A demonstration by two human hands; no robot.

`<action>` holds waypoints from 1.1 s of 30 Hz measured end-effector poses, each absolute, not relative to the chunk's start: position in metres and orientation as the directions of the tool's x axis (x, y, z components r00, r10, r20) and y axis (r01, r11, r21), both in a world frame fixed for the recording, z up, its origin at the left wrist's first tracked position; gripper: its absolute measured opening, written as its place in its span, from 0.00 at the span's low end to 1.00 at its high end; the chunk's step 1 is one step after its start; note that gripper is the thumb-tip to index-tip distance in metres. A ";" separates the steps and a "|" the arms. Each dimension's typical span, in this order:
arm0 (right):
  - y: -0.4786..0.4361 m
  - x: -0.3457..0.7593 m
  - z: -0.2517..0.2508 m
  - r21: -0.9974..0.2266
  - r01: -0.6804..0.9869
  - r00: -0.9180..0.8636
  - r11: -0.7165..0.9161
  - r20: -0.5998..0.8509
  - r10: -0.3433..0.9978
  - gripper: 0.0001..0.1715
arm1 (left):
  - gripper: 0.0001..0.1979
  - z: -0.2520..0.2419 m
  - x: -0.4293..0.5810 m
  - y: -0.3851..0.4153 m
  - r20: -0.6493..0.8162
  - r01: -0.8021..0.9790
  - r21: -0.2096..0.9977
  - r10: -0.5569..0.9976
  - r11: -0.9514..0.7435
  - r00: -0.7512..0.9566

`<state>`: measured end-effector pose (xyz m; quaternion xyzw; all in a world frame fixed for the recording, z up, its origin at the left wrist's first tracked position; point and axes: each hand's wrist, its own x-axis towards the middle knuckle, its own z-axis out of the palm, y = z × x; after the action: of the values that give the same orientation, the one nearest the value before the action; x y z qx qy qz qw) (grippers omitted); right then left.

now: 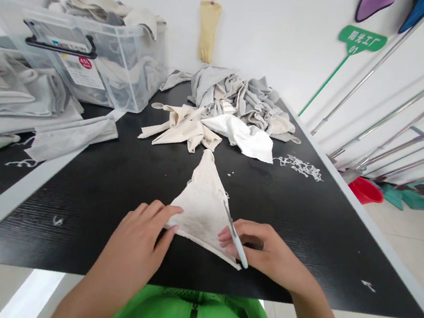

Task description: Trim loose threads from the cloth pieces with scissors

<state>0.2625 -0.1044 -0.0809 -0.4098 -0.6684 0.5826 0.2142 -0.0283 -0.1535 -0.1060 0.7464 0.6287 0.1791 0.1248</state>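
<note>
Near the front edge of the black worktop, about at its middle, lies a cream triangular cloth, flat, with one tip pointing toward the far edge and its long side toward the person. The left hand is spread open, palm down, and its fingertips press on the left corner of this cloth; it grasps nothing. The right hand is closed around small snips, whose thin metal blades lie on the right edge of the cloth, pointing away from the person. I cannot tell if the blades are open or closed. Further back, in the middle of the worktop, lie a crumpled beige piece and a white piece just beside it, and behind them, at the far edge, a big pile of grey and beige cloths. Near the right edge there is a small heap of white thread cuttings. At the far left corner stands a clear plastic box full of cloths, and in front of it, along the left side, are stacked grey pieces. A yellow glove hangs on the wall behind. On the floor to the right stands a red basin.
</note>
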 end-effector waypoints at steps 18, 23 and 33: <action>-0.077 0.258 -0.105 -0.958 0.286 -0.307 0.000 -0.092 0.947 0.19 | 0.14 -0.109 -0.044 -0.163 -0.096 0.884 0.433 0.984 0.177 -0.150; -0.101 0.240 -0.097 -0.960 0.265 -0.417 -0.094 -0.202 0.886 0.21 | 0.14 -0.105 -0.044 -0.148 -0.141 0.802 0.582 0.988 0.133 -0.061; -0.081 0.236 -0.096 -0.962 0.185 -0.450 -0.200 -0.264 0.853 0.26 | 0.09 -0.107 -0.051 -0.092 -0.095 0.784 0.620 0.995 0.029 0.038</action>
<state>0.2358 -0.0812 -0.0957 -0.4522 -0.5741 0.6289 0.2655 -0.0507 -0.0919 -0.1069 0.6684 0.6653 0.1964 0.2686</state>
